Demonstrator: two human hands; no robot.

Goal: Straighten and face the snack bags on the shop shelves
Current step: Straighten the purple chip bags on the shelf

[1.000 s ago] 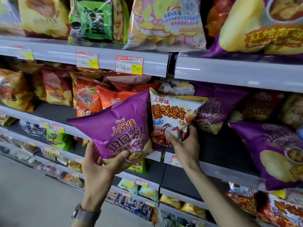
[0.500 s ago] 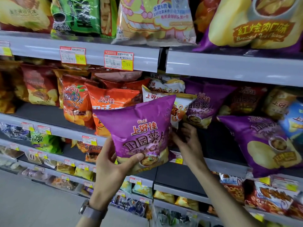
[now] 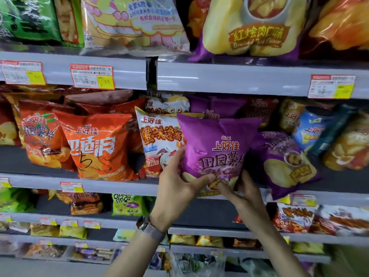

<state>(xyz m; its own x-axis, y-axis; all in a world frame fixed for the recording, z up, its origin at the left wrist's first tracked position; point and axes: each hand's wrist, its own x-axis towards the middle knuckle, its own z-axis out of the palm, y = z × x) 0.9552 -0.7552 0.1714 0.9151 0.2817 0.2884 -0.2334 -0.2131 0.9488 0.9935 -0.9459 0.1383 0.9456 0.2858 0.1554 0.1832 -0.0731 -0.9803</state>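
1. Shifting right: the purple bag (image 3: 215, 148) has gone from left of the white bag (image 3: 157, 140), across its front, to its right side. It now hangs before the middle shelf (image 3: 119, 184), between the white bag and a second purple bag (image 3: 283, 162) that slumps on the right.
2. Tilt gone. A second ago the bag leaned hard; now it is upright, print facing out.
3. Hands: the left hand (image 3: 179, 180) has kept its hold throughout, thumb across the lower front, fingers up the left edge. The right hand (image 3: 243, 188) has let go of the white bag and now grips the purple bag's lower right corner. Both are clamped on the one bag, thumbs nearly meeting.
4. The white bag stands free on the shelf, upright, front out, just right of an orange bag (image 3: 99, 148). It looks finished.
5. Judgement: the bag is being moved next to its own kind. Its bottom edge overlaps the shelf lip, so it is probably not yet seated.
6. Left to do: push it back and set it down. The slumped purple neighbour and the leaning bags farther right still want facing.
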